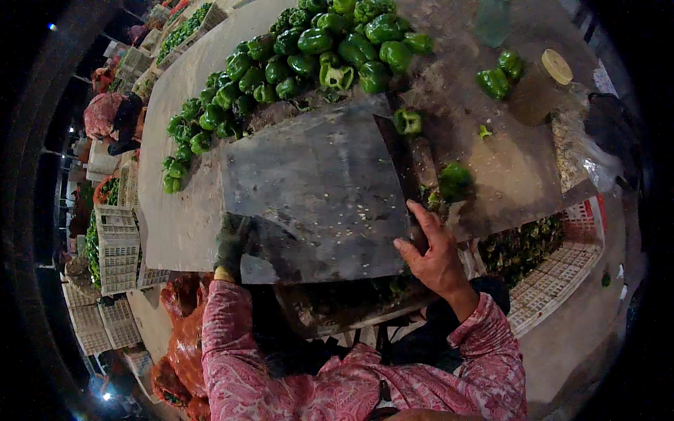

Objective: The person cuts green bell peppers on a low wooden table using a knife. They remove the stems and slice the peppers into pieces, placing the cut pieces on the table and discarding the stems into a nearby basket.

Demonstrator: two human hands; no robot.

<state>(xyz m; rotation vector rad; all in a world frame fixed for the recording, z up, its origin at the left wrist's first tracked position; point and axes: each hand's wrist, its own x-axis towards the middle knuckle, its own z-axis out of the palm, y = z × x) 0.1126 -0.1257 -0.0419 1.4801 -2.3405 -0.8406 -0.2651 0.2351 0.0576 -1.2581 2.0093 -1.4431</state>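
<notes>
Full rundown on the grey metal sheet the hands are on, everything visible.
The metal sheet is a flat, roughly square, dull grey plate, scuffed and specked with pale seeds. It lies on the table before the green pepper pile. The left hand grips its near-left corner; the right hand holds its right edge beside a cleaver.

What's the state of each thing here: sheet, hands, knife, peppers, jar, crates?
metal sheet: lying flat, gripped at its near edge
left hand: gloved, closed on the sheet's corner
right hand: bare, closed on the sheet's edge
cleaver: lying on the table, unheld
green bell peppers: whole, piled
cut pepper: open, hollow side up
jar: lidded, tilted
white crates: stacked
</notes>
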